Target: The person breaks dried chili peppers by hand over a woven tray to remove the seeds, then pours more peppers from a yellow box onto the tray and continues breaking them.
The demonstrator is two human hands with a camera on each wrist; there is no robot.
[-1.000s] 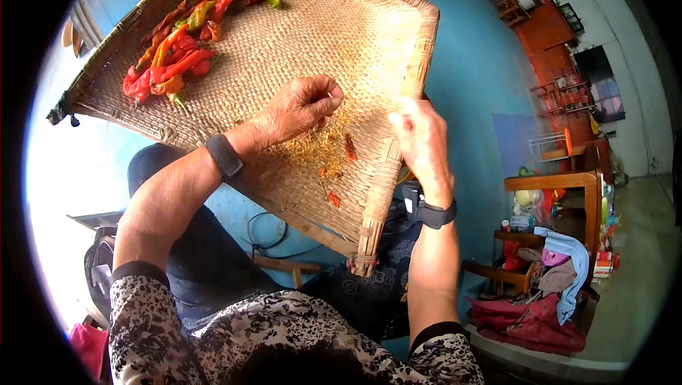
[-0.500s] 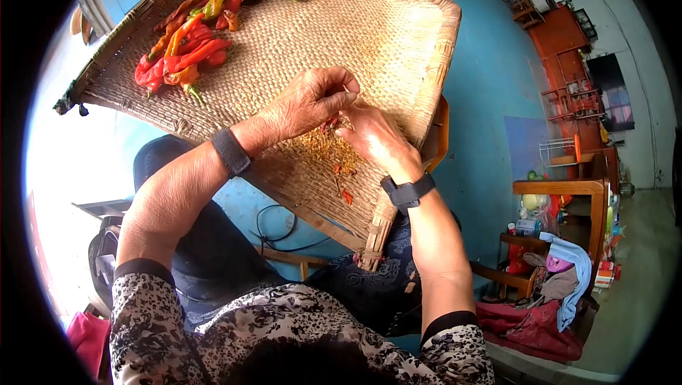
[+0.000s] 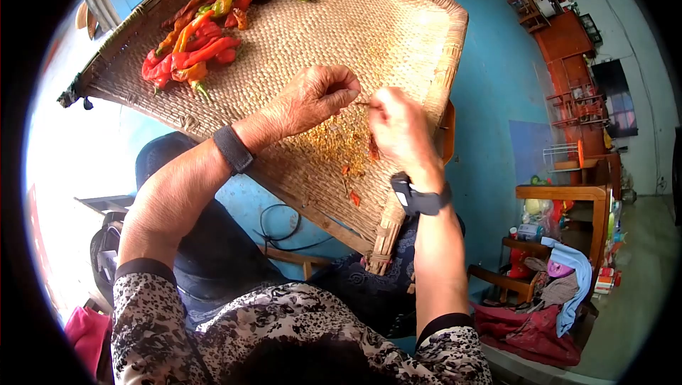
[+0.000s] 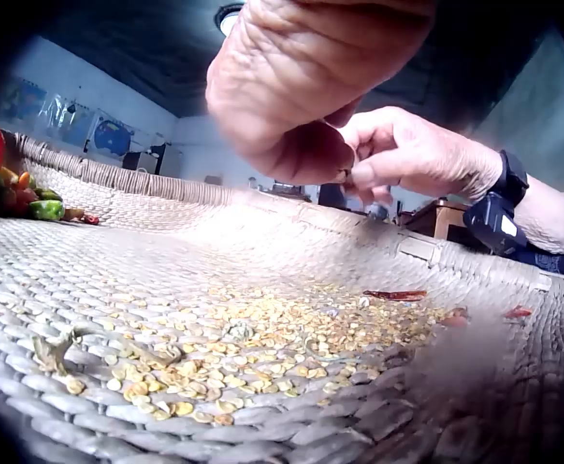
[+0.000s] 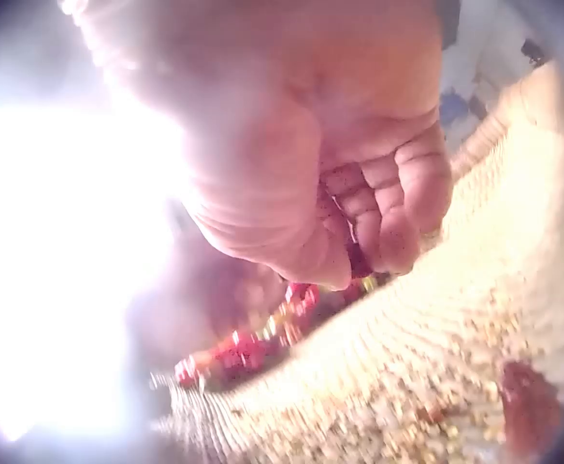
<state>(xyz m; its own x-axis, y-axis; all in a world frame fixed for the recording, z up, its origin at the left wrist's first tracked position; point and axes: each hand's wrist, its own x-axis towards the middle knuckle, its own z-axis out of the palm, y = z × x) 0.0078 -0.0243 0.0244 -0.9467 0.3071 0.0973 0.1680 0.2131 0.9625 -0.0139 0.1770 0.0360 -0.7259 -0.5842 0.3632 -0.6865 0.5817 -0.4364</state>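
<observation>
Over a woven tray (image 3: pixel 312 30), the left hand (image 3: pixel 316 97) has its thumb and forefinger pinched together, a tiny pale bit at their tips in the left wrist view. Just to its right is the right hand (image 3: pixel 403 133), fingers curled; in the right wrist view it pinches a small dark red piece (image 5: pixel 359 259). Beneath both hands lie scattered yellow seeds (image 3: pixel 327 140). A dried red pepper piece (image 4: pixel 395 295) rests among them, and a pale stem (image 4: pixel 57 350) lies near the seeds' edge.
Red, orange and green peppers (image 3: pixel 192 55) are heaped at the tray's far left. The tray's raised rim (image 3: pixel 455 44) runs along the right. Black cable (image 3: pixel 280 232) lies on the blue floor; a wooden chair (image 3: pixel 522 285) with cloths stands at right.
The right hand came from the tray's right rim to the left hand's fingertips, then drew back slightly right. The left hand has kept its pinch over the tray.
</observation>
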